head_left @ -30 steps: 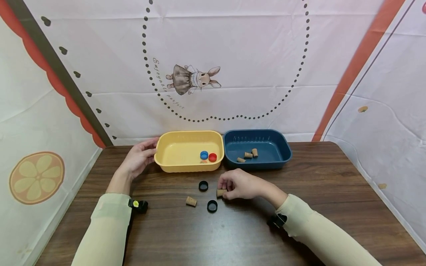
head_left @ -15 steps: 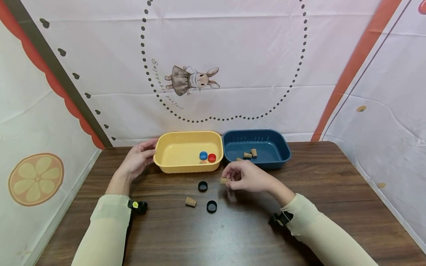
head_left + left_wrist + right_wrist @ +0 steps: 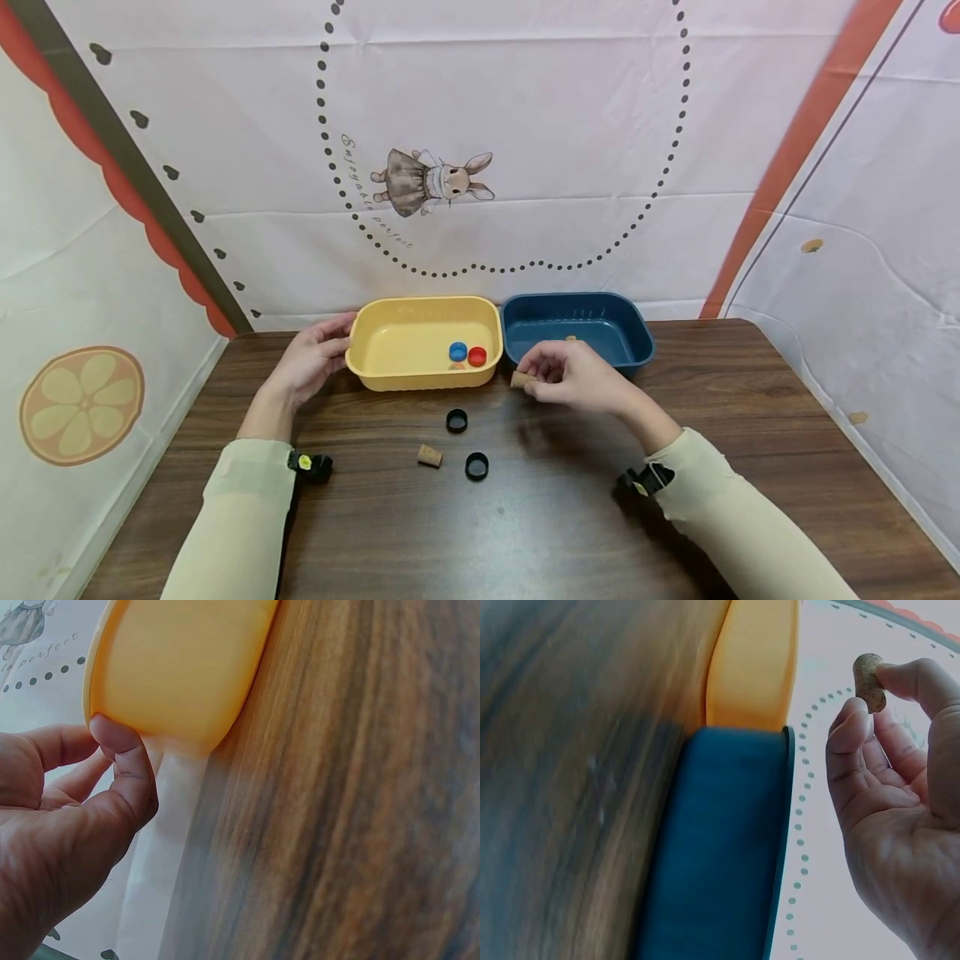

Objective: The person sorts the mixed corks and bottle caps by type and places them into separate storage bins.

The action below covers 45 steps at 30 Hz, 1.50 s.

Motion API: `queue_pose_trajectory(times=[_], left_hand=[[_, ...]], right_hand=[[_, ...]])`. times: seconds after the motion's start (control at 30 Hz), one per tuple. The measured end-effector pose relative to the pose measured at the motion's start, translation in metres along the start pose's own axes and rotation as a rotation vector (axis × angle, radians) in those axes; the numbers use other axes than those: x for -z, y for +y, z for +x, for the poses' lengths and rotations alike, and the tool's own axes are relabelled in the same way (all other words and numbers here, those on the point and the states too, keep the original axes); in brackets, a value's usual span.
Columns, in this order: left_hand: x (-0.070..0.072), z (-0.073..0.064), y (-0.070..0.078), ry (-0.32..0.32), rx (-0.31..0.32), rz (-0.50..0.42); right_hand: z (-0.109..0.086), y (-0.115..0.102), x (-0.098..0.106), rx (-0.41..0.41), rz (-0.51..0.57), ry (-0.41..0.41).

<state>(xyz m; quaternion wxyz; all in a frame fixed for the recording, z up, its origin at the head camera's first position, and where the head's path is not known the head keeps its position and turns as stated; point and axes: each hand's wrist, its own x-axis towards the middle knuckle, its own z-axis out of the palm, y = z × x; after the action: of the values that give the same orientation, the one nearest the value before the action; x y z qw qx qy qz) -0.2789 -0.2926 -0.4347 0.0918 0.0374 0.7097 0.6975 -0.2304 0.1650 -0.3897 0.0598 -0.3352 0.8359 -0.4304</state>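
Between thumb and fingertips my right hand (image 3: 573,375) pinches a tapered cork (image 3: 522,380), close over the near rim of the blue plastic basket (image 3: 639,350). The right wrist view shows this cork (image 3: 869,682) held upright at the fingertips. Another cork (image 3: 430,455) lies on the table beside two black bottle caps (image 3: 457,421). At the left end of the yellow plastic basket (image 3: 420,381), my left hand (image 3: 311,358) grips the rim with thumb and fingers. Inside that basket are a blue cap (image 3: 458,352), a red cap (image 3: 477,357) and an orange one.
Both baskets stand side by side against the patterned cloth backdrop (image 3: 510,225) at the rear of the wooden table (image 3: 390,533). My right hand hides most of the corks inside the blue basket.
My right hand has lifted the cork off the table and carried it back and rightward to the blue basket's near edge. The left hand has stayed at the yellow basket.
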Motion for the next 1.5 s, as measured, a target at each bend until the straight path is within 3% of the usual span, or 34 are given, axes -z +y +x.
queue_pose_trajectory(times=[0.53, 0.8, 1.3, 1.5], left_hand=[[0.000, -0.003, 0.004, -0.002, -0.012, -0.006], [0.001, -0.004, 0.001, 0.000, -0.020, -0.024], [0.000, -0.001, -0.001, -0.012, -0.017, -0.046], [0.000, 0.000, -0.001, -0.018, -0.021, -0.046]], right_hand=[[-0.006, 0.016, 0.047, -0.054, -0.049, 0.121], [-0.006, 0.030, 0.065, -0.119, -0.077, 0.162], [-0.007, 0.064, 0.085, -0.239, -0.215, 0.245], [-0.008, 0.069, 0.089, -0.258, -0.221, 0.255]])
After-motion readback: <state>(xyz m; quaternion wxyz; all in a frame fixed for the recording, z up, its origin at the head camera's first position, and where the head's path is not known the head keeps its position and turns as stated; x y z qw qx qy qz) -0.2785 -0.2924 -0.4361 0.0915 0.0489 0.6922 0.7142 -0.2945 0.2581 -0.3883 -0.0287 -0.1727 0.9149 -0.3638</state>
